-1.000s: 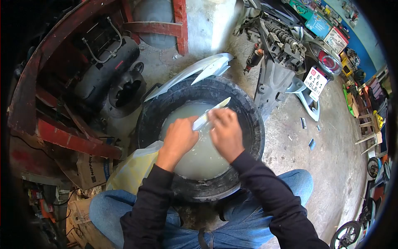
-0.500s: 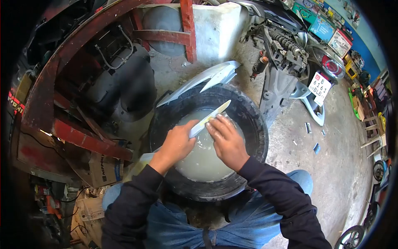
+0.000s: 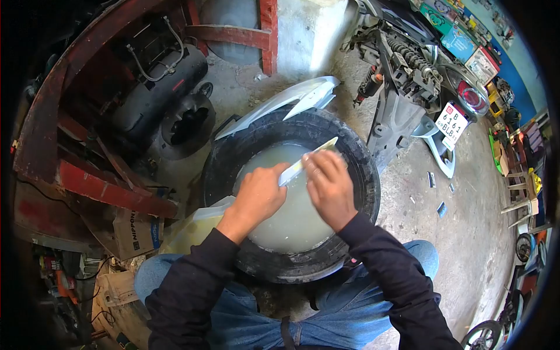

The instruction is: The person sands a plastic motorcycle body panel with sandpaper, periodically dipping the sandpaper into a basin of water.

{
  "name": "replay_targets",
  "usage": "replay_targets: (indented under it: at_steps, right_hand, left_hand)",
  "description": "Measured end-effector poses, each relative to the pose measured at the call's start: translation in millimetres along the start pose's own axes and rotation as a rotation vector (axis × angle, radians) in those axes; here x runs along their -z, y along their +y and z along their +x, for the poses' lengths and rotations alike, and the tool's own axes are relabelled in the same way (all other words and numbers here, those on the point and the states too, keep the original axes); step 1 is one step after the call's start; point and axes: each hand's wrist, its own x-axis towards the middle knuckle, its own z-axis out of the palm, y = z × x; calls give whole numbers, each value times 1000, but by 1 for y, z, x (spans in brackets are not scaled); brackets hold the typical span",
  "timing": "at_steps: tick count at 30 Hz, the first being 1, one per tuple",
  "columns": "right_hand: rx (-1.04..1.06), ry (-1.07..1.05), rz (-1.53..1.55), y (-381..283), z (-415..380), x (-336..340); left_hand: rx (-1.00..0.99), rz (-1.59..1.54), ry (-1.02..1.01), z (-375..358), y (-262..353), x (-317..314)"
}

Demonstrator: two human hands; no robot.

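Over a black tub (image 3: 364, 169) of cloudy water (image 3: 289, 224), my left hand (image 3: 259, 195) is closed around a narrow white and yellowish plastic body panel (image 3: 291, 173), which slants up to the right. My right hand (image 3: 332, 186) is curled over the panel's upper end, fingertips pressed along its face and slightly smeared by motion. Whether a thin sheet lies under those fingers I cannot tell. Below my left wrist, a wider pale yellowish panel section (image 3: 195, 227) rests by the tub's left rim. A silver-white fairing piece (image 3: 291, 102) lies across the tub's far rim.
A partly stripped motorcycle (image 3: 402, 81) stands at the upper right. At left are a red metal frame (image 3: 111, 186) and a black compressor tank (image 3: 157, 84). A cardboard box (image 3: 134, 233) sits at lower left. Small blue scraps (image 3: 442, 209) lie on the concrete floor (image 3: 466, 245).
My right hand has shifted slightly right and up along the panel. The panel and my left hand have moved a little right, and the camera view has tilted slightly.
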Motion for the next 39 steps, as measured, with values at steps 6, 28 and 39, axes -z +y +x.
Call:
replay_targets:
  at_steps: [6, 28, 39]
  right_hand:
    - [-60, 13, -59, 16, 3, 10]
    - [-46, -7, -34, 1, -7, 14]
    - [11, -23, 42, -15, -13, 5]
  left_hand:
    - [13, -17, 1, 3, 1, 1]
    - [-9, 5, -10, 3, 10, -8]
    - [-36, 5, 16, 2, 6, -12]
